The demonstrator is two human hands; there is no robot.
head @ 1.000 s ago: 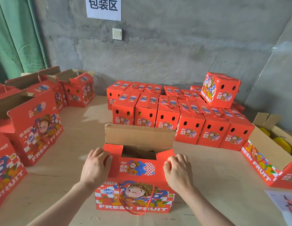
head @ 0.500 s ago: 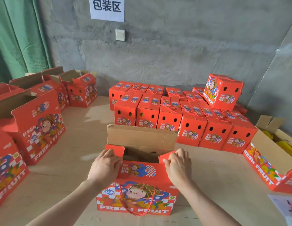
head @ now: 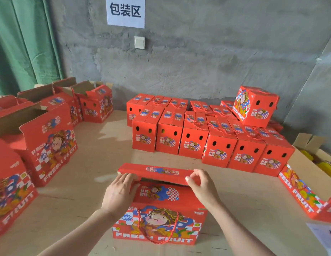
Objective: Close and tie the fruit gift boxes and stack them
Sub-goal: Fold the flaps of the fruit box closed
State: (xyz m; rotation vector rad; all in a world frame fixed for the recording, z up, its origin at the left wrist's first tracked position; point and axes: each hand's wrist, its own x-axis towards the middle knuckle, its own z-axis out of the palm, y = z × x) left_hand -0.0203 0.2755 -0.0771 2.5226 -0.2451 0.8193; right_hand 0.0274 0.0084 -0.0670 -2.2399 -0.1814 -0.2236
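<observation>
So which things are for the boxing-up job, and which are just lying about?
For the job: front box, its lid flap, rope handle, left hand, right hand, closed boxes, open boxes.
Just lying about: wall sign, light switch, green curtain, paper sheet.

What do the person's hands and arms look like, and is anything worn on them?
The left hand and the right hand are bare: no gloves, rings or bracelets show. The left forearm and the right forearm are uncovered down to the picture's lower edge, with no sleeve, watch or strap in view.
</observation>
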